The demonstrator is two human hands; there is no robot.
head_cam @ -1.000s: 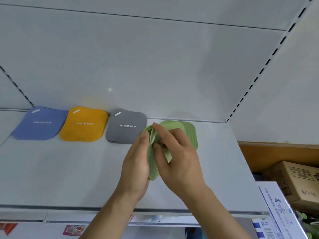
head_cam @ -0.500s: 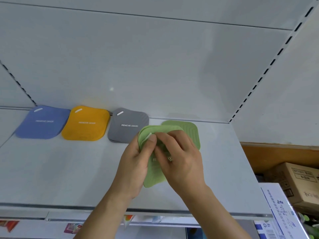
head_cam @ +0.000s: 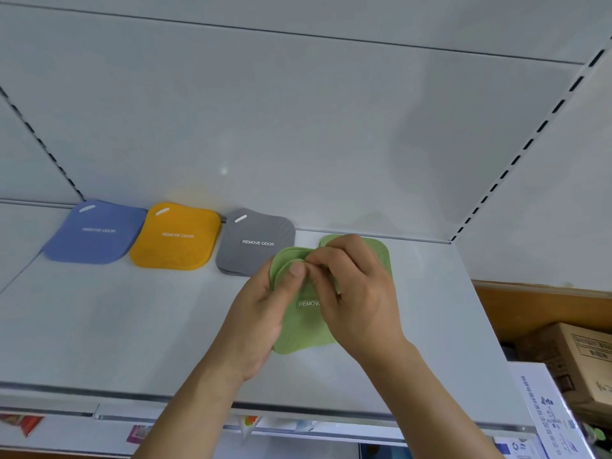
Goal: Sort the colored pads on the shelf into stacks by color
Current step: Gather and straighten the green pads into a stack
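Along the back of the white shelf (head_cam: 116, 326) lie a blue pad stack (head_cam: 94, 235), an orange pad stack (head_cam: 175, 238) and a grey pad stack (head_cam: 253, 243), each printed REMOVE ODOR. My left hand (head_cam: 261, 313) and my right hand (head_cam: 354, 293) both pinch green pads (head_cam: 303, 329) held just above the shelf, thumbs meeting at their top edge. Another green pad (head_cam: 381, 251) lies flat behind my right hand, mostly hidden.
The shelf's back panel (head_cam: 298, 127) rises right behind the pads, and a slotted upright (head_cam: 516, 154) marks the right corner. Cardboard boxes (head_cam: 583, 359) sit lower right, beyond the shelf's edge. Bare shelf lies in front of the three left stacks.
The green pads in my hands have flattened out and turned face up, showing their label. Both hands shifted slightly, thumbs now meeting at the pads' top edge.
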